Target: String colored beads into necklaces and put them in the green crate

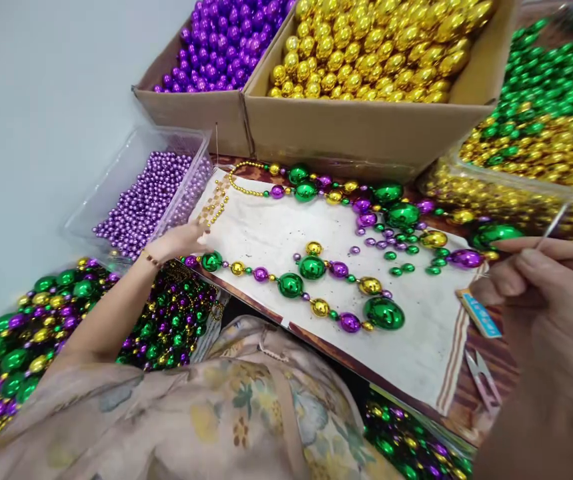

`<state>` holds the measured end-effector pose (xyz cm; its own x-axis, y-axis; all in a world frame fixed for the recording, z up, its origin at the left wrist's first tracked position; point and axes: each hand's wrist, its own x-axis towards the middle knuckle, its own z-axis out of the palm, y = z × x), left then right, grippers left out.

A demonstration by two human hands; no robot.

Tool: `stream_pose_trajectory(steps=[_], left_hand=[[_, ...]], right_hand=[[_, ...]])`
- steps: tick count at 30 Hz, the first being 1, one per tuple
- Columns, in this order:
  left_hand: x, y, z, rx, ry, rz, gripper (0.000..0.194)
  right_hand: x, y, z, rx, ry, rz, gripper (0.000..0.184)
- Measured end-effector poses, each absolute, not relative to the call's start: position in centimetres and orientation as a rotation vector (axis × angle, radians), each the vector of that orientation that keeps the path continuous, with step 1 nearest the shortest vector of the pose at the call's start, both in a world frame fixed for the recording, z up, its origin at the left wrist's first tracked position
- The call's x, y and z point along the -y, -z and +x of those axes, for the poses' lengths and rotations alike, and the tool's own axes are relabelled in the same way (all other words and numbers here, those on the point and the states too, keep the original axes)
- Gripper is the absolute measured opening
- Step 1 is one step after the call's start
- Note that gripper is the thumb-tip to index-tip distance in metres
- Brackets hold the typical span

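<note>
My right hand (556,293) is closed at the right, with thumb and forefinger pinched on a thin, pale needle (556,219) that points up and away. A bead strand (361,205) of green, gold and purple beads runs along the far edge of the white cloth (261,233) towards these fingers. My left hand (180,241) rests at the cloth's left edge, fingers loosely stretched out, beside the near end of another stretch of beads (260,274). That stretch curves round a large green bead (384,313). Loose small green and purple beads (391,241) lie on the cloth.
Cardboard boxes hold purple beads (226,43) and gold beads (366,50) at the back. A clear tub (79,223) of small purple beads stands left; green and gold beads (551,100) fill containers at right. Thread snips (482,380) and a blue-labelled piece (481,315) lie near my right hand. Finished-looking strands (31,320) heap at left.
</note>
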<state>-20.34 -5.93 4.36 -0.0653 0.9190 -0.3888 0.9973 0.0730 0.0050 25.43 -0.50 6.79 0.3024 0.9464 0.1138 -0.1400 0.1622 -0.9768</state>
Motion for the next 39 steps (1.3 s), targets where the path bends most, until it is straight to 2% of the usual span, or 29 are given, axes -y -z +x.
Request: stream_pose_trajectory(steps=[2,4,9,12,15,18,21,25,28,32,39], left_hand=[[8.3,-3.6,-20.6,-1.968,0.361,1.8,0.065],[9.5,-2.6,-20.6,-1.88,0.291,1.747,0.07],[10.0,-1.1,-19.5,-1.833,0.267,1.806,0.055],[9.5,-2.1,-18.3,-1.873,0.271,1.928,0.047],[8.2,-3.9,-15.7,-2.039,0.232,2.011,0.047],[6.1,-5.5,-10.2,-2.036,-0.107,2.17,0.038],[3.9,-6.6,-2.7,-1.483,-0.61,2.266,0.028],[2.0,-7.4,5.3,-1.243,-0.865,2.364,0.026],[1.1,-7.5,7.5,-1.204,-0.915,2.404,0.023],[0.1,-6.2,6.5,-1.142,-0.975,2.33,0.027],[-0.3,-0.5,1.1,-1.511,-0.677,2.118,0.021]], right_hand=[[0.3,-7.1,25.3,0.954,-1.006,-1.08,0.009],[0.1,-7.4,25.4,0.965,-1.051,-1.048,0.007],[0.1,-7.8,26.3,1.053,-1.11,-0.973,0.007],[0.3,-7.8,26.8,1.117,-1.116,-0.975,0.01],[0.5,-8.2,26.7,1.128,-1.149,-0.968,0.01],[0.6,-8.5,26.1,1.14,-1.193,-0.955,0.012],[0.7,-8.5,25.1,1.15,-1.259,-0.917,0.012],[0.8,-8.2,24.0,1.17,-1.276,-0.879,0.011],[0.8,-8.0,23.8,1.176,-1.285,-0.883,0.013],[0.7,-7.8,24.2,1.165,-1.294,-0.879,0.017],[0.3,-6.5,24.0,1.197,-1.217,-0.916,0.022]])
